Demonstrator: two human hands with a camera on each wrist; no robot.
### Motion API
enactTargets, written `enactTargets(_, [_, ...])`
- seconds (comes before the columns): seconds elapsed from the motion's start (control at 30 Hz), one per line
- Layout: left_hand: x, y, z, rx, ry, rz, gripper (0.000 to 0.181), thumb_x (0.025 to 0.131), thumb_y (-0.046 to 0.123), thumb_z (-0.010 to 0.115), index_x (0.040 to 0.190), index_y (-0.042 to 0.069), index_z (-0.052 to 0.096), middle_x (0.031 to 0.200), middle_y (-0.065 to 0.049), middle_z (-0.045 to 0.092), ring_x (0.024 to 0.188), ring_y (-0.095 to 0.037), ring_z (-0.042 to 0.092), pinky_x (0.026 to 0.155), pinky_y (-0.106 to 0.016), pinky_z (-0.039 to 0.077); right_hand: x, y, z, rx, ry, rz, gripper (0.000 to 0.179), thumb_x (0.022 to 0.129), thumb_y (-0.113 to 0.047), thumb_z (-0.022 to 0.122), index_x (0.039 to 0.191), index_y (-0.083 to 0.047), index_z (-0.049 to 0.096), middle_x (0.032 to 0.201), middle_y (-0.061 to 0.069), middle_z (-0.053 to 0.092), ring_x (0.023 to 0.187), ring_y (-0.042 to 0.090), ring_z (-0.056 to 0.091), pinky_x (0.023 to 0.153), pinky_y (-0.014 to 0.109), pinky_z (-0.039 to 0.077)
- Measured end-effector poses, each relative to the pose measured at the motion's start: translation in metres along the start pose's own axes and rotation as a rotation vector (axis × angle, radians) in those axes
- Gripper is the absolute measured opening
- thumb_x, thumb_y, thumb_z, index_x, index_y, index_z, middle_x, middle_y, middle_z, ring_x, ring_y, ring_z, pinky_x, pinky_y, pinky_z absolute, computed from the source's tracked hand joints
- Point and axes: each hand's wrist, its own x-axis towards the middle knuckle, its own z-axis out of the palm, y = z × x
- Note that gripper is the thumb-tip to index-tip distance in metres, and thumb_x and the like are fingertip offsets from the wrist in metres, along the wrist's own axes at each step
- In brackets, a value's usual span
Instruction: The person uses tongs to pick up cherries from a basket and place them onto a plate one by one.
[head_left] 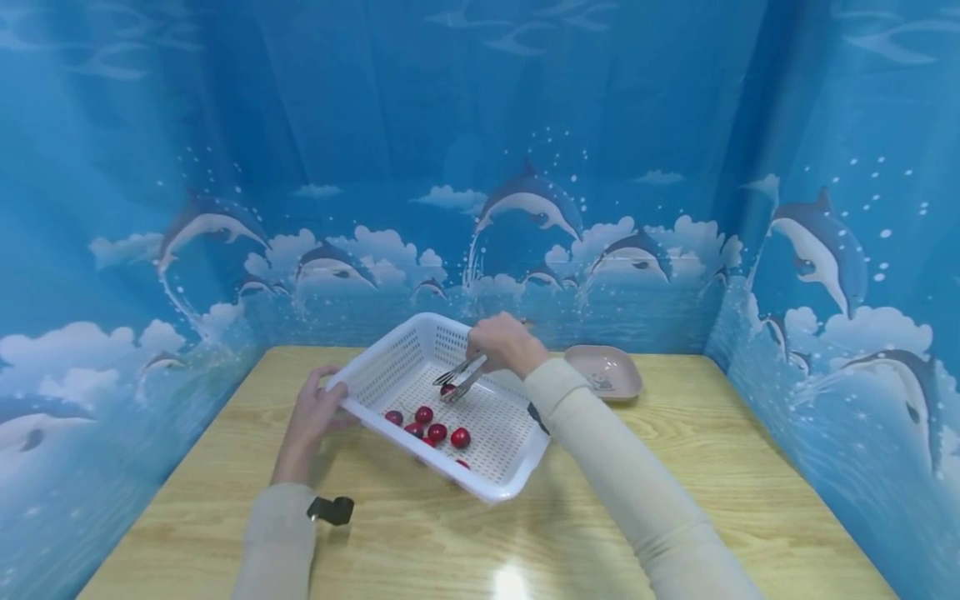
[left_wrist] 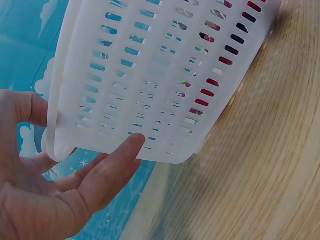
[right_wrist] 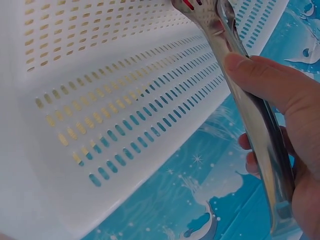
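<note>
Head view shows glossy red fruits (head_left: 461, 437), perhaps plums.

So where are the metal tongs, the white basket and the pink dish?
Metal tongs (right_wrist: 260, 135): right wrist view, on the long arm.
White basket (head_left: 495, 432): head view, on the bare holed floor.
Pink dish (head_left: 613, 367): head view, on the bare inside.
</note>
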Motion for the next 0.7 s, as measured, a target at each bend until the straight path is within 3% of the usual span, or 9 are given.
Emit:
enactTargets(0.2, [0.001,-0.002,-0.001,0.008,-0.001,-0.002,0.057,0.104,0.017,0.043,0.158,0.011,0.028,0.151,-0.032,0.046,0.119,-0.035,0.065,0.094,-0.045,0.066,-0.003,0.003,-0.005,0.024,0.019,-0.02,0.03,0.084,-0.028,0.084,0.114,-0.028,0.079,0.116,-0.005,0.079,0.101,0.015,0.074,0.089,0.032,0.063])
enactTargets(0.4, [0.001,-0.001,0.0,0.018,-0.001,0.011,0.058,0.103,0.016,0.044,0.158,0.01,0.028,0.148,-0.033,0.047,0.118,-0.034,0.066,0.094,-0.044,0.066,-0.015,0.015,-0.007,0.056,0.115,-0.079,0.033,0.085,-0.025,0.084,0.117,-0.027,0.079,0.115,-0.004,0.078,0.103,0.015,0.072,0.092,0.034,0.065])
enactTargets(0.7, [-0.004,0.003,0.0,0.028,0.005,0.02,0.057,0.102,0.016,0.044,0.157,0.01,0.029,0.146,-0.032,0.048,0.117,-0.034,0.066,0.094,-0.042,0.066,-0.041,0.036,-0.007,0.119,0.259,-0.1,0.032,0.087,-0.027,0.082,0.118,-0.028,0.079,0.121,-0.001,0.077,0.106,0.019,0.073,0.076,0.033,0.066])
